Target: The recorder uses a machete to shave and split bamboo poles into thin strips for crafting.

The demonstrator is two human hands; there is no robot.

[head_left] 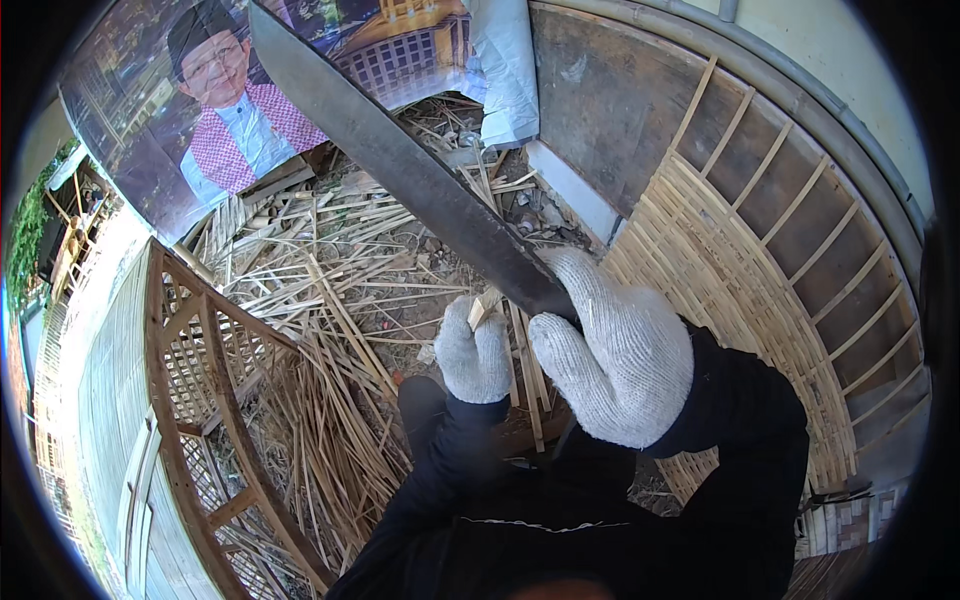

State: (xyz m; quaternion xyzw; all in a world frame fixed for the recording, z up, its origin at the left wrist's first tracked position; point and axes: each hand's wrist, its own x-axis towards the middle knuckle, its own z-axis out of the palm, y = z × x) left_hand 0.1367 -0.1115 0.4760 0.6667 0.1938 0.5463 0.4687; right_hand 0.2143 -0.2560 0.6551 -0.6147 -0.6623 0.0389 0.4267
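My right hand (620, 350), in a white knitted glove, is wrapped round the handle end of a machete (400, 160). The long dark blade slants up and to the left, its broad tip near the top edge of the view. The glove hides the handle. Just left of it, my left hand (474, 355), also gloved, is closed round a short pale bamboo piece (484, 307). Its cut end sticks up between thumb and fingers, close to the lower blade but seemingly apart from it. How far the piece extends below the glove is hidden.
Split bamboo strips (335, 420) lie in a heap at left, with more scattered on the ground ahead. A wooden lattice frame (215, 380) stands at left. A woven bamboo panel (740, 290) leans at right against a board. A printed banner (390, 50) hangs at the back.
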